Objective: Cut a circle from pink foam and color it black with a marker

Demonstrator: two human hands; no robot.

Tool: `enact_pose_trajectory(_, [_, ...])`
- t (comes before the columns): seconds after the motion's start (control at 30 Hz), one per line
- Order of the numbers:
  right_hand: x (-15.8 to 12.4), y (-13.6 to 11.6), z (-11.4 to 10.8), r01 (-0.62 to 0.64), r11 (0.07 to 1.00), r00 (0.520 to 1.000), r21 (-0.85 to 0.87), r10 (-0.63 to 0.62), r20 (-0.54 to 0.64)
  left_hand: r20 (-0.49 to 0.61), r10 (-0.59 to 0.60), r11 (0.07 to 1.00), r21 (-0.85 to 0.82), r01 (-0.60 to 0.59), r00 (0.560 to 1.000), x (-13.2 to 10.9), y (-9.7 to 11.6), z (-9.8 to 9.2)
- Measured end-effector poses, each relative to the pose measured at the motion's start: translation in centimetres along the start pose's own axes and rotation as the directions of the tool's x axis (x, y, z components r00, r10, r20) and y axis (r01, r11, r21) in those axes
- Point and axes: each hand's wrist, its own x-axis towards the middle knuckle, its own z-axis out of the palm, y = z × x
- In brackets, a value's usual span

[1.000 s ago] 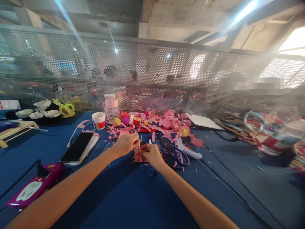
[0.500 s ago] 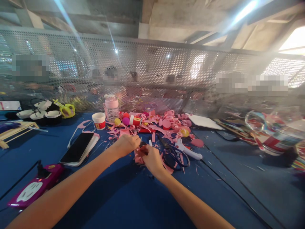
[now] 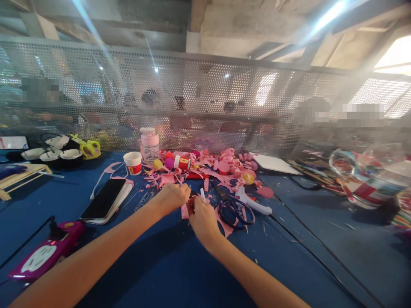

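Note:
My left hand (image 3: 173, 197) is closed, fingertips pointing right; whatever they grip is too small or hidden to name. Close beside it my right hand (image 3: 203, 222) pinches with thumb and fingers, and what lies between them cannot be made out. A small dark thing (image 3: 193, 193) shows just past the fingertips. Below the left fingers is a pink paper piece (image 3: 185, 211), partly covered by the right hand. A white pen-like stick (image 3: 202, 195) rises behind the right hand. Dark-handled scissors (image 3: 236, 212) lie to its right, beside a white glue gun (image 3: 255, 202).
Pink scraps (image 3: 223, 166) pile up behind my hands, with a tipped paper cup (image 3: 183, 162) among them. An upright paper cup (image 3: 132, 163), pink-lidded bottle (image 3: 150, 145), phone (image 3: 104, 199) and purple power strip (image 3: 48, 250) are left. A clear plastic tub (image 3: 369, 190) stands right.
My right hand has turned slightly and its fingers have closed in more. My left hand has shifted a little down and right.

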Motion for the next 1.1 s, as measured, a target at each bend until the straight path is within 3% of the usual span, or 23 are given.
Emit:
enact_pose_trajectory(0.13, [-0.3,0.0,0.1,0.038,0.994,0.999,-0.104,-0.04,-0.015,-0.004,-0.014,1.0,-0.004,0.014,1.0,0.0,0.2,-0.1])
enact_pose_trajectory(0.3, [-0.4,0.0,-0.2,0.053,0.993,0.998,-0.109,-0.054,-0.013,-0.012,-0.045,0.999,-0.018,0.045,0.999,-0.1,0.2,-0.3])
enact_pose_trajectory(0.43, [0.2,0.5,-0.5,-0.001,1.0,0.999,-0.005,0.001,-0.053,-0.028,-0.102,0.994,-0.04,0.101,0.994,-0.1,-0.8,-0.7])
enact_pose_trajectory(0.57, [0.9,1.3,-0.2,-0.035,0.969,0.996,0.243,0.053,-0.066,-0.044,-0.213,0.974,-0.088,0.209,0.976,-0.1,-2.6,-1.3])
enact_pose_trajectory(0.67, [1.2,1.8,0.5,-0.065,0.878,0.995,0.474,0.092,-0.033,-0.047,-0.292,0.949,-0.137,0.284,0.955,-0.3,-3.8,-1.3])
enact_pose_trajectory(0.83, [1.8,2.2,1.1,-0.137,0.638,0.986,0.758,0.164,0.04,-0.052,-0.408,0.9,-0.194,0.391,0.912,-0.3,-4.5,-1.0])
enact_pose_trajectory(0.93, [2.1,2.2,0.9,-0.16,0.491,0.982,0.856,0.164,0.09,-0.047,-0.472,0.867,-0.207,0.454,0.88,-0.2,-4.3,-0.8])
enact_pose_trajectory(1.1, [2.4,2.0,0.7,-0.192,0.278,0.977,0.941,0.144,0.157,0.024,-0.475,0.851,-0.242,0.466,0.88,-0.3,-4.3,0.1])
